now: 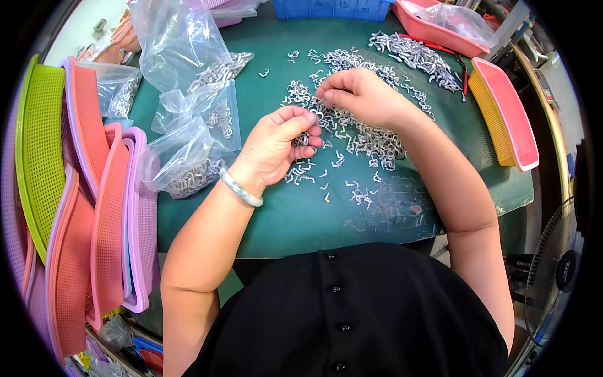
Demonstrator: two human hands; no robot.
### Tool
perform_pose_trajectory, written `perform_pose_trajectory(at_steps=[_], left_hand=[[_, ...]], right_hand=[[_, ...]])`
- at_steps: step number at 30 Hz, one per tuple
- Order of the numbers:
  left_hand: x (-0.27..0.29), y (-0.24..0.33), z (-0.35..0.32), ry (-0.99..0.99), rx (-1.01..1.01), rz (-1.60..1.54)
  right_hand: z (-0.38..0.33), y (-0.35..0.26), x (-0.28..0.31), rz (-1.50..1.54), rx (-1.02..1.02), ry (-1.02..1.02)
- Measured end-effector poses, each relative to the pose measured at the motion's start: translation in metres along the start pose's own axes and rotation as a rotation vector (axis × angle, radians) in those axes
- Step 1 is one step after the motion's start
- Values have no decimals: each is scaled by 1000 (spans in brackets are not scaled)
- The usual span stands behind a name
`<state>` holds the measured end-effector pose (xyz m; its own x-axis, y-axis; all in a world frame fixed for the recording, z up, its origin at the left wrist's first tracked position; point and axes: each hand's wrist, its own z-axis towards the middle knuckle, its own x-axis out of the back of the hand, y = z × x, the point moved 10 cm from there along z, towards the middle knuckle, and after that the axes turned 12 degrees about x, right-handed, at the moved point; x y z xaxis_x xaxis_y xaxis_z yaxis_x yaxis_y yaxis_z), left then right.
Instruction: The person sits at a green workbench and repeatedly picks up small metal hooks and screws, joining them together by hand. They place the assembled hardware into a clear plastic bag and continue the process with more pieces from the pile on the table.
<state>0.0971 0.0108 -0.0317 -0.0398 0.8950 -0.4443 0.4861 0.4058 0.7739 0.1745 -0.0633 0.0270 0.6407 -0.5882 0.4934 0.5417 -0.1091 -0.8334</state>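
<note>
My left hand, with a pale bangle on its wrist, is curled around several small curved metal pieces. Its thumb and forefinger pinch at the near edge of a spread pile. My right hand hovers over that pile, its fingers bent and thumb close to the forefinger. Whatever its fingertips hold, if anything, is too small to make out. The pile of small silvery hook-shaped metal pieces lies on the green tabletop, partly under both hands. Some loose pieces are scattered nearer to me.
Clear plastic bags of metal parts lie at left. Stacked plastic baskets stand beside the table. A heap of longer grey pieces and red-handled pliers lie at far right, near a pink-and-yellow basket. A blue bin stands behind.
</note>
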Motion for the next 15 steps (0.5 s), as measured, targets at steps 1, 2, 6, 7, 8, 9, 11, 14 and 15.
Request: perform_pose_trajectory(at_steps=[1, 2, 6, 7, 8, 9, 11, 14, 15], left_hand=[[0, 0, 0, 6, 2, -6], [0, 0, 0, 11, 5, -12], [6, -1, 0, 9, 5, -53], [5, 0, 0, 9, 4, -52], [4, 1, -1, 9, 2, -52], [4, 2, -2, 12, 1, -53], [4, 2, -2, 0, 5, -65], [4, 2, -2, -10, 11, -74], [4, 1, -2, -13, 14, -75]], right_hand=[[0, -5, 2, -257, 125, -12], [-1, -10, 0, -514, 250, -25], [-2, -13, -8, -716, 287, -112], [-1, -12, -8, -719, 285, -125], [-1, -10, -8, -701, 273, -131], [1, -7, -8, -680, 262, -138], [2, -4, -7, -649, 258, -124], [1, -9, -6, -637, 304, -82], [0, -15, -8, -646, 336, -83]])
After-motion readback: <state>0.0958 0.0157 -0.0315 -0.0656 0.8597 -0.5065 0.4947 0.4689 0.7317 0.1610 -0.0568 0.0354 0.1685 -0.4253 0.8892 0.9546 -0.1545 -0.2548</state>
